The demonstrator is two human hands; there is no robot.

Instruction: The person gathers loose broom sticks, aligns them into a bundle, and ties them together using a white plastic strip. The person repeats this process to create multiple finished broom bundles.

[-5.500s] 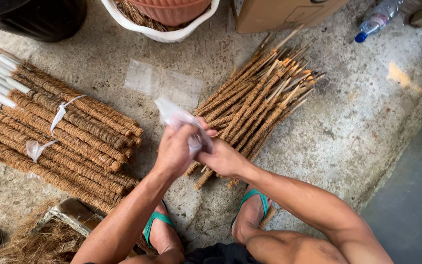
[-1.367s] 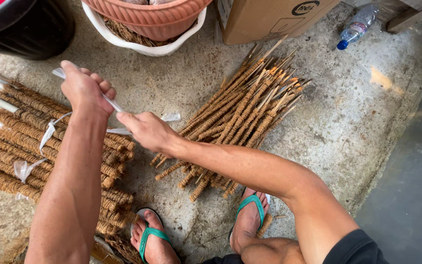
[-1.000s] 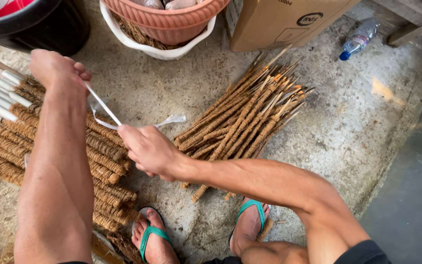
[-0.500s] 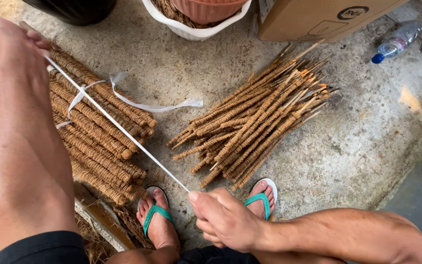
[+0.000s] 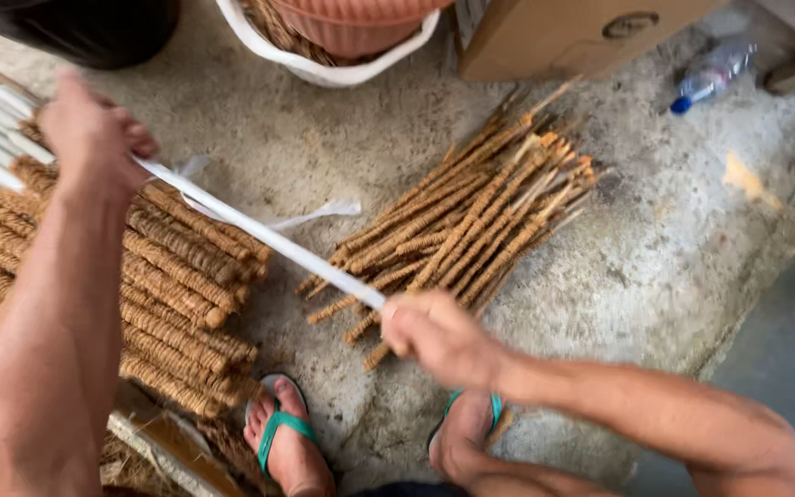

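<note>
White plastic strip (image 5: 259, 230) runs taut across the middle of the frame, from the left hand (image 5: 94, 138) at upper left down to the right hand (image 5: 439, 336) at lower centre. Each hand is closed around one end of it, the left in a fist with the strip leaving by the fingers, the right pinching it near the thumb; motion blur hides the exact finger placement.

Judging by how things lie, the bundling is partway. At the left edge a stack of fibre-wrapped sticks (image 5: 167, 294) lies in tidy rows, and another white tie (image 5: 315, 213) trails from it onto the floor, so that stack looks already bound. A loose fan of thinner wrapped sticks (image 5: 480, 221) lies in the centre, spread at its upper-right end and with no tie visible around it; that pile appears to be what is left. The stretched strip is above both heaps, around neither.

The surface is a rough, pale concrete floor (image 5: 655, 276), stained and pitted, with a darker smooth band at lower right. Along the top edge stand a white basin holding a terracotta pot (image 5: 351, 23), a cardboard box (image 5: 554, 37) and a lying plastic bottle (image 5: 710, 74). Feet in green sandals (image 5: 282, 433) sit at the bottom.
</note>
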